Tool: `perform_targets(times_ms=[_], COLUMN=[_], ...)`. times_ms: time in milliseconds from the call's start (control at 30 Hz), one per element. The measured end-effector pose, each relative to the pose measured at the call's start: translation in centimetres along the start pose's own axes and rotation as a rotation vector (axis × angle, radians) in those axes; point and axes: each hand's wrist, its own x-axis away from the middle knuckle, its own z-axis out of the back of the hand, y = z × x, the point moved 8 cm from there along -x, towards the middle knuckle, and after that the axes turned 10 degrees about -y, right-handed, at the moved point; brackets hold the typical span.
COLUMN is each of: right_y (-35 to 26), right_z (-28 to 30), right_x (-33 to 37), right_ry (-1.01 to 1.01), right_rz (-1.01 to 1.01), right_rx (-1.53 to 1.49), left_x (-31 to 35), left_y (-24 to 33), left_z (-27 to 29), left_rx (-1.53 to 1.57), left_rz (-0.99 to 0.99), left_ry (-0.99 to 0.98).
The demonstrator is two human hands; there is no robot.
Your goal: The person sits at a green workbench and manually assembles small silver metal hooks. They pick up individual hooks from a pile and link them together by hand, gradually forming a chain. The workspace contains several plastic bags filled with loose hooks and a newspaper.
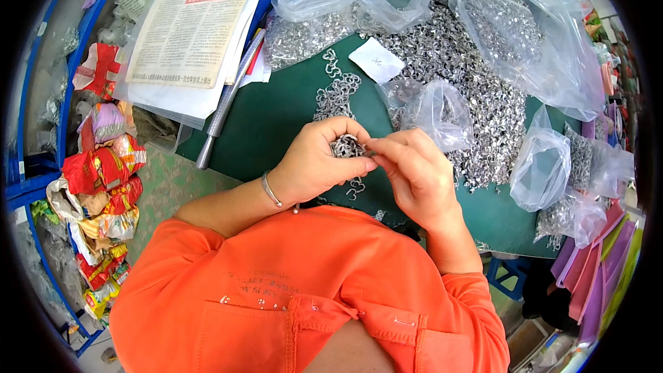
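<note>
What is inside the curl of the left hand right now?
A clump of small, curved silvery metal pieces shows between thumb and forefinger of the left hand. Anything deeper, against the palm, is covered by the clump and the fingers, so it cannot be seen.

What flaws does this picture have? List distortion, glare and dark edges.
Head view: blue shelf frame bows near the left rim; head view: bright reflections streak the large clear bag; head view: black corners surround the image; head view: no obvious motion blur on either hand.
</note>
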Motion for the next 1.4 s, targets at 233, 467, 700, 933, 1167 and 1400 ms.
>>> perform_targets(times_ms=[233, 467, 700, 933, 1167, 1400], right_y=[-0.2, 1.2, 4.4, 3.4, -0.9, 2.4], right_z=[0.1, 0.6, 0.1, 1.6, 9.1, 9.5], right_x=[-0.2, 0.6, 2.4, 2.2, -3.5, -9.8], right_ry=[0.083, 0.127, 0.234, 0.31, 0.571, 0.465], right_rz=[-0.008, -0.009, -0.262, -0.199, 0.175, 0.096], right_rx=[-0.127, -0.162, -0.644, -0.595, 0.151, 0.352], left_x=[-0.1, -0.3, -0.3, -0.3, -0.3, 0.0], left_y=[-0.3, -0.3, -1.6, -1.6, -1.8, -1.1], left_z=[0.0, -0.3, 0.5, 0.1, 0.2, 0.7], left_rx=[-0.043, 0.217, 0.59, 0.565, 0.664, 0.676], left_rz=[0.001, 0.058, 0.144, 0.124, 0.108, 0.02], left_ry=[-0.009, -0.078, -0.021, -0.053, -0.059, -0.045])
